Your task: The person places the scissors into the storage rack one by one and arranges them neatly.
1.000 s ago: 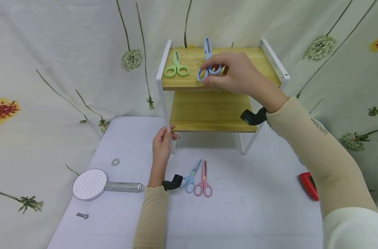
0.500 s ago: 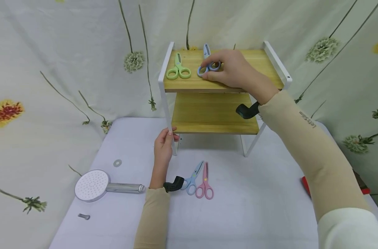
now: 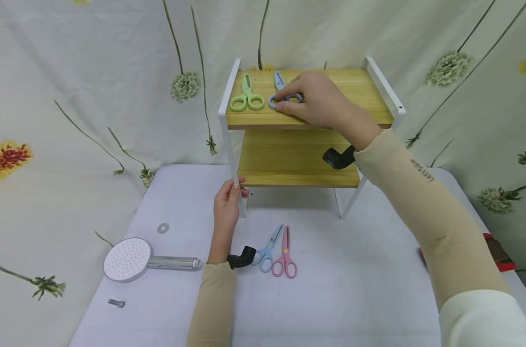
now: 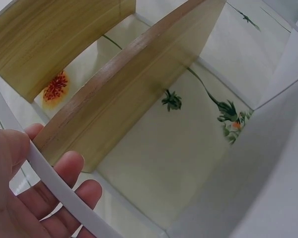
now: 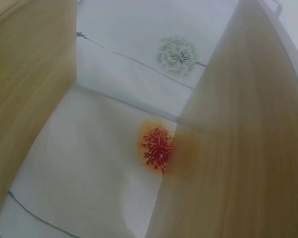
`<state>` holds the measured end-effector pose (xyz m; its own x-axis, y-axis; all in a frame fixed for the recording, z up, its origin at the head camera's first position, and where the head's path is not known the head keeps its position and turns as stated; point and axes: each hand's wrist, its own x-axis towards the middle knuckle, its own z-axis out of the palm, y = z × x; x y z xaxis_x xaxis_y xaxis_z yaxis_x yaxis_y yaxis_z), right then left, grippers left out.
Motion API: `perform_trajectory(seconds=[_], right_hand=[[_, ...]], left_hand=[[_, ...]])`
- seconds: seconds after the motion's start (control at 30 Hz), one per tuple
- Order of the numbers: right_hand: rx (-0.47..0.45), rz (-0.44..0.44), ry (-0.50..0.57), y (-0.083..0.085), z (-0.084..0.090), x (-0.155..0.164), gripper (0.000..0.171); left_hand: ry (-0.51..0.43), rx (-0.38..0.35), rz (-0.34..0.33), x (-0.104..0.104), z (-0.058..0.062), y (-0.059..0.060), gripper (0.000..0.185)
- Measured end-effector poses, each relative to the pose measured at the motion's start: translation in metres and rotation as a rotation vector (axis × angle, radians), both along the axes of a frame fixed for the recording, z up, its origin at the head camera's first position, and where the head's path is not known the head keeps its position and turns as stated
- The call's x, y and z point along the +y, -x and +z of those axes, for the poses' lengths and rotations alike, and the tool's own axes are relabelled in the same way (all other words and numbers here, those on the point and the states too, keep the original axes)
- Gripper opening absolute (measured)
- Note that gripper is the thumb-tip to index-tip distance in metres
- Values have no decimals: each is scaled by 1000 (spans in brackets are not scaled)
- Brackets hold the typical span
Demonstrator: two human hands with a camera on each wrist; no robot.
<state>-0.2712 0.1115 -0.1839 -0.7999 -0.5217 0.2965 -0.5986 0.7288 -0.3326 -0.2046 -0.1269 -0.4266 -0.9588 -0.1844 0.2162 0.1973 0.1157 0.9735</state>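
A two-tier wooden shelf with a white frame [image 3: 228,120] stands at the back of the table. On its top board lie green scissors [image 3: 247,94] and, just to their right, blue-grey scissors [image 3: 279,86]. My right hand [image 3: 289,101] reaches over the top board, and its curled fingers hold the blue-grey scissors by the handles. My left hand [image 3: 232,190] grips the shelf's front left leg near the bottom. In the left wrist view, that white leg [image 4: 54,183] crosses my left hand's fingers [image 4: 72,168]. The right wrist view shows only shelf boards and cloth.
On the table in front of the shelf lie light blue scissors [image 3: 267,250] and pink scissors [image 3: 284,254] side by side. A shower head [image 3: 126,259], a washer [image 3: 163,228] and a bolt [image 3: 115,303] lie at the left. A red object [image 3: 499,253] sits at the right edge.
My right hand has brought the blue-grey scissors down flat onto the top board and slid them left, nearer the green pair. The left hand has stayed on the leg.
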Motion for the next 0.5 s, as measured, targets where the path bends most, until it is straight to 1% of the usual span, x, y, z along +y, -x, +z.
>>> perform_trajectory(seconds=[0.1,0.3,0.5], right_hand=[[9,0,1,0,-1,-1,33],[42,11,-8,-1,-3,-2,33],[51,22,2,1,-5,-1,33]], left_hand=[[12,1,3,0,1,0,30],[5,-6,7,0,0,0,30],[4,-8,5,0,1,0,30]])
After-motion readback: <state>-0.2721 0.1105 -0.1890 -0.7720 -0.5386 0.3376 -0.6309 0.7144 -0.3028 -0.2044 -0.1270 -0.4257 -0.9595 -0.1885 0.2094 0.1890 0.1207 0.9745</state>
